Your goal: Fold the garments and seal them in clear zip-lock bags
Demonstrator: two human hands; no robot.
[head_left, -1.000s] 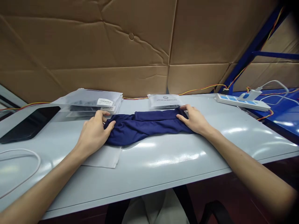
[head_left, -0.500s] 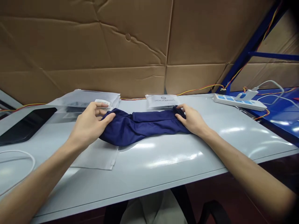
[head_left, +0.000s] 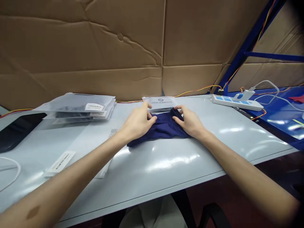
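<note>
Navy cloth (head_left: 161, 133) lies folded into a compact bundle near the far edge of the pale grey desk (head_left: 171, 180), its loose lower corner trailing toward the person. Both hands are on it and close together, with only a narrow gap between them. The left hand (head_left: 137, 122) curls over the bundle's left end, its thumb side pressing into the fabric. The right hand (head_left: 190, 122) pinches the top fold between thumb and fingers.

Just behind the cloth, almost touching it, sits a clear bag printed ROCKBROS (head_left: 159, 103). To the left lies a stack of frosted plastic bags with white labels (head_left: 78, 106). A flat translucent bag (head_left: 104, 169) lies under the left forearm, and a barcode label (head_left: 60, 162) sits on the desk further left. A black phone or tablet (head_left: 16, 131) and a white cable (head_left: 9, 169) lie at the left edge. On the right stands a white power strip (head_left: 237, 103), with red and yellow wires (head_left: 197, 90) running along the back. Cardboard sheets (head_left: 83, 47) line the wall behind, beside a blue metal frame (head_left: 247, 53).
</note>
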